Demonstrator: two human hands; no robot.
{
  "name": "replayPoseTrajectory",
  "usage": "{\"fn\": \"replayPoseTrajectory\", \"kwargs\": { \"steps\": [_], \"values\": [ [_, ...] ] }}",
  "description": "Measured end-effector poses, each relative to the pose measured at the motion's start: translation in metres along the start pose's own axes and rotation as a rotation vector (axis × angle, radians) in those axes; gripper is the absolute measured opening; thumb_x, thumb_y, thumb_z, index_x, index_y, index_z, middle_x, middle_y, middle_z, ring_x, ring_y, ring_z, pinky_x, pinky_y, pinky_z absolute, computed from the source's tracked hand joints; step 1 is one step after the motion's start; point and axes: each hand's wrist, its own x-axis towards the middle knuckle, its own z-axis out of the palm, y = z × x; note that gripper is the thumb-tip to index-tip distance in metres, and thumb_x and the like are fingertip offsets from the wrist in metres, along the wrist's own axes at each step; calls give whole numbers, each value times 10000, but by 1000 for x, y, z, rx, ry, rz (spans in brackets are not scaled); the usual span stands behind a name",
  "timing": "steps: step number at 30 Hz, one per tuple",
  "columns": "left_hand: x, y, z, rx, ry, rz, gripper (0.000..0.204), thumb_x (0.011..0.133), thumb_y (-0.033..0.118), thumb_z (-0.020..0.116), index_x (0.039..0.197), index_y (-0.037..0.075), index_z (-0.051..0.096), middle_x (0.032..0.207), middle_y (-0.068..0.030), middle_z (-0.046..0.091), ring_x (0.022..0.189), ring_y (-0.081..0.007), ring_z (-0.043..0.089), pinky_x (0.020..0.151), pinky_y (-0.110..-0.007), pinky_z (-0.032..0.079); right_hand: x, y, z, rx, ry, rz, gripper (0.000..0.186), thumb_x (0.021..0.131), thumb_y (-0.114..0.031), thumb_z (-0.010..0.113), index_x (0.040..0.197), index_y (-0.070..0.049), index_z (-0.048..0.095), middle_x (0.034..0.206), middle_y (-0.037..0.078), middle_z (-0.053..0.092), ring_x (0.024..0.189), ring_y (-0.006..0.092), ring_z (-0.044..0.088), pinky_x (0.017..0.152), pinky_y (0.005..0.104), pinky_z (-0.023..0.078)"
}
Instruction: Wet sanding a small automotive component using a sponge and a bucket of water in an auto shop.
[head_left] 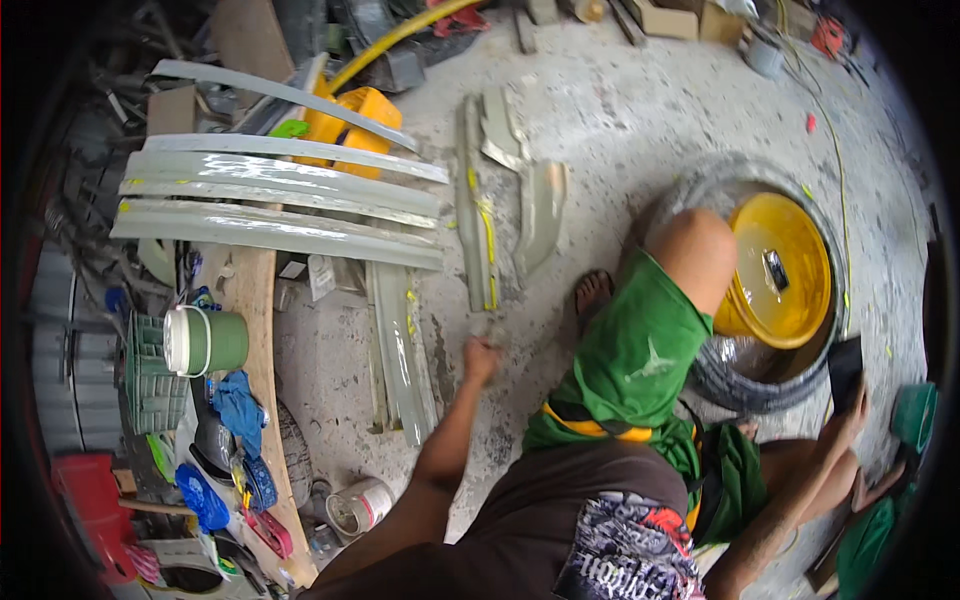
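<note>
My left hand (482, 362) is over the floor at the middle, with its fingers curled. Whatever it may hold is too blurred to make out. Just beyond it lies a narrow grey-green panel (468, 230) with yellow marks, and a wet grey panel (400, 340) is to its left. At the right, my right hand (852, 408) grips a flat black rectangular sheet (845, 365) by its lower end. Near that sheet, a yellow basin (742, 318) of cloudy water sits inside a tire (725, 385). A small dark shape (776, 270) shows in the water.
Several long glossy grey panels (280, 185) lie at the left, partly over a wooden bench (245, 290). A green bucket with a white lid (205, 340) stands there. A tin can (360, 507) is below. A curved broken panel (540, 215) lies ahead; a cable (843, 200) crosses the right-hand floor.
</note>
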Motion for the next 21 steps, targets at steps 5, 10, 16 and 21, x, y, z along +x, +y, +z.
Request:
{"fn": "replayPoseTrajectory", "kwargs": {
  "steps": [5,10,16,21],
  "values": [
    [18,-95,64,349,41,44,292,812,114,776,1058,-20,694,1024,-219,703,1011,-417,679,872,-492,537,112,-92,117,298,108,-300,459,1003,-71,534,1456,-38,602,1385,177,649,1229,262,651,1052,344,522],
    [18,-35,6,104,413,385,368,848,144,774,1168,-2,668,1227,-228,667,1149,-397,641,963,-488,521,232,-200,177,418,64,-422,446,1004,-82,543,1442,-42,615,1371,168,659,1210,253,659,1035,336,528],
    [159,95,-346,-207,1106,839,281,940,6,638,1216,-30,600,1072,-165,627,961,-297,629,840,-416,527,339,-335,231,485,-44,-486,431,1004,-96,553,1425,-48,631,1355,156,670,1187,242,668,1013,326,536],
    [200,22,-630,448,1433,492,501,863,286,730,1251,-16,635,1314,-249,585,1181,-427,586,1040,-495,462,388,-483,298,697,-138,-498,418,1004,-107,561,1411,-52,645,1341,147,680,1168,232,676,995,318,542]
  ]
}}
